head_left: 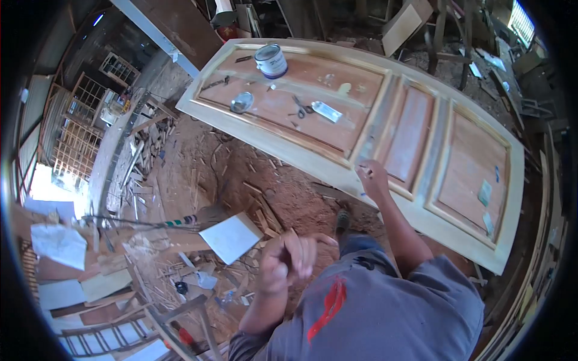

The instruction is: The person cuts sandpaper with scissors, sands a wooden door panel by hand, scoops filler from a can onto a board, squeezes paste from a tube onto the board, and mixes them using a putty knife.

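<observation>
A large wooden panel door (337, 174) lies flat, raised above the ground, with moulded frames around its recessed panels. My right hand (373, 178) is over its near rail, beside the middle panel. Its fingers are pinched together; whatever is between them is too small to make out. My left hand (288, 260) hangs in the air before my body, away from the door. Its fingers curl loosely, one pointing outward, and nothing shows in them. On the door's left panel stand a paint can (271, 61), a round lid (242, 102), scissors (302, 107) and a white tube-like pack (327, 111).
Green sandpaper-like pieces (485, 193) lie on the door's right panel. Wood offcuts and scraps (141, 162) litter the dirt floor. A white board (231, 238) lies left of my left hand. A wooden trestle-like frame (186, 310) stands at lower left. Stacked boards (545, 259) line the right side.
</observation>
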A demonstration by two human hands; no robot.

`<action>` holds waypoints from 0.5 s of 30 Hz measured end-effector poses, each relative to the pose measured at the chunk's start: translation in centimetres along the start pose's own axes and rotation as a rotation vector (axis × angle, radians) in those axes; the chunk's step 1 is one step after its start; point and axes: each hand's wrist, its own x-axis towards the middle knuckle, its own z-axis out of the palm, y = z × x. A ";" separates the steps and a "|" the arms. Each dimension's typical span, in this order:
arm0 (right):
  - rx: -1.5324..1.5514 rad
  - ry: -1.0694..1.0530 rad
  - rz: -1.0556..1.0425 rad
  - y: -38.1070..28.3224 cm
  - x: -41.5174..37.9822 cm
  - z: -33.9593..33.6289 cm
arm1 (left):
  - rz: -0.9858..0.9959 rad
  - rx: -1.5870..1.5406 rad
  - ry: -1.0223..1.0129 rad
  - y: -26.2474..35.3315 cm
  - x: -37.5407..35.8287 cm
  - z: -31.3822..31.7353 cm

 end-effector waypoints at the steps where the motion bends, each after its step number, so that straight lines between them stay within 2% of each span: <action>1: 0.037 -0.037 0.065 -0.7 2.7 2.3 | -0.024 0.139 0.151 0.2 0.3 -3.5; 3: 0.099 -0.122 0.170 -3.2 9.0 6.2 | -0.115 0.357 0.442 0.7 -0.3 -10.0; 6: 0.000 -0.019 0.074 -2.2 15.8 12.6 | -0.306 0.556 0.804 2.4 -1.9 -17.7; 8: -0.028 -0.040 0.123 -2.3 18.7 14.8 | -0.371 0.637 0.991 3.0 -1.6 -21.3; 12: -0.063 -0.075 0.132 -2.1 23.3 19.2 | -0.320 0.553 1.116 3.4 2.0 -30.2; 13: -0.054 -0.093 0.121 -2.6 24.0 20.1 | -0.418 0.622 1.162 4.0 4.3 -31.8; 15: -0.038 -0.109 0.096 -3.2 25.6 22.7 | -0.453 0.664 1.076 4.5 8.6 -37.3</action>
